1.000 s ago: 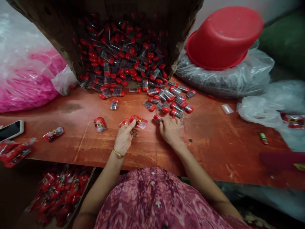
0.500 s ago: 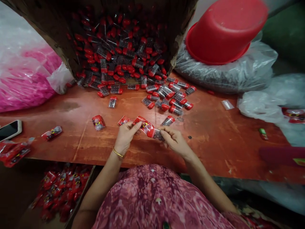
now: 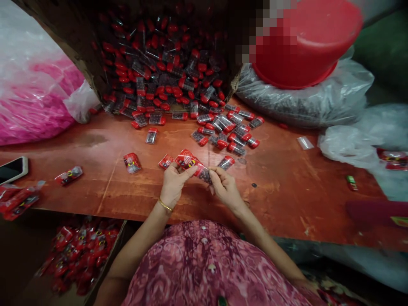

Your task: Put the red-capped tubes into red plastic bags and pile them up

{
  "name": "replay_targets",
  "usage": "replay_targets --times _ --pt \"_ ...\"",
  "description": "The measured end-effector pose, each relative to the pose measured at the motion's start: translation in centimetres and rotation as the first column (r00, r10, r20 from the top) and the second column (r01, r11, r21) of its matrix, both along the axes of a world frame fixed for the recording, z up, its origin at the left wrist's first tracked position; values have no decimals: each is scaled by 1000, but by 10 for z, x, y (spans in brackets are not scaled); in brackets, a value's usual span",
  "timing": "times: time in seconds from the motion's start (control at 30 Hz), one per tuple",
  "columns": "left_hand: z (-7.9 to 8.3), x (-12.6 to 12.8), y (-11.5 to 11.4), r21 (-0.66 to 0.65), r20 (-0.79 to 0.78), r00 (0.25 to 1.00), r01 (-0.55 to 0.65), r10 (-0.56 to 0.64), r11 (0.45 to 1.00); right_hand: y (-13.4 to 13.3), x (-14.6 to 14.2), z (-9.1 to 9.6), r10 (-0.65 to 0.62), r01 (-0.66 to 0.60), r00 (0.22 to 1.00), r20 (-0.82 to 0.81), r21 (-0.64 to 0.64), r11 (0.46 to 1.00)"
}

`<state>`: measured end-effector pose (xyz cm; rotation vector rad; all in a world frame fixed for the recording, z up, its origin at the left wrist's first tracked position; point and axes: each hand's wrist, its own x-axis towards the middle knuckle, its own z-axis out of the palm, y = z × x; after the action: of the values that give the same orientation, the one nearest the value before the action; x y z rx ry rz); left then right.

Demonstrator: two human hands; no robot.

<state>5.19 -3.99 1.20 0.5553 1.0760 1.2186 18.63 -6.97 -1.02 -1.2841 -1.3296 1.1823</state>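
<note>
My left hand (image 3: 174,183) pinches a small red printed packet (image 3: 188,160) just above the reddish wooden table (image 3: 287,182). My right hand (image 3: 225,186) meets it from the right, its fingers closed on a small red-capped clear case (image 3: 204,173) at the packet's mouth. Another red-capped case (image 3: 225,162) lies just beyond my right fingers. Two more red packets (image 3: 132,162) lie on the table to the left. A heap of red-capped cases (image 3: 229,129) spills from a tipped cardboard box (image 3: 165,63) at the back.
A phone (image 3: 12,169) lies at the left edge. A pink-filled plastic bag (image 3: 35,97) sits back left. A red basin (image 3: 306,42) rests on a grey bag (image 3: 306,102) back right. A box of red filled packets (image 3: 79,255) stands below the table's front edge.
My right hand took a case from the heap's edge and brought it to the packet. My left hand lifted the packet off the table, and both hands now meet.
</note>
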Motion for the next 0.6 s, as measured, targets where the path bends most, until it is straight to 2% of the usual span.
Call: replay_targets --times 0.1,0.2,0.27,0.43,0.53,0.6 --pt "-2 1 -1 -23 25 1000 9 -8 1000 2 -5 0 -53 53 998 -32 9 999" --pt "-3 0 -1 -77 88 996 7 0 997 4 -10 -1 -15 9 993 -114 -50 999" --pt "-4 1 -1 -88 106 994 11 -2 996 4 -14 -3 5 -12 995 -104 -67 998" --pt "-11 8 -5 5 89 994 -62 62 998 5 -29 -6 -71 70 996 -52 -15 997" --pt "-11 8 -7 29 81 996 -41 39 999 6 -37 -5 -129 125 980 -152 -38 991" --pt "-9 4 -4 31 110 994 -30 27 999 8 -38 -4 -116 100 957 -265 -73 992"
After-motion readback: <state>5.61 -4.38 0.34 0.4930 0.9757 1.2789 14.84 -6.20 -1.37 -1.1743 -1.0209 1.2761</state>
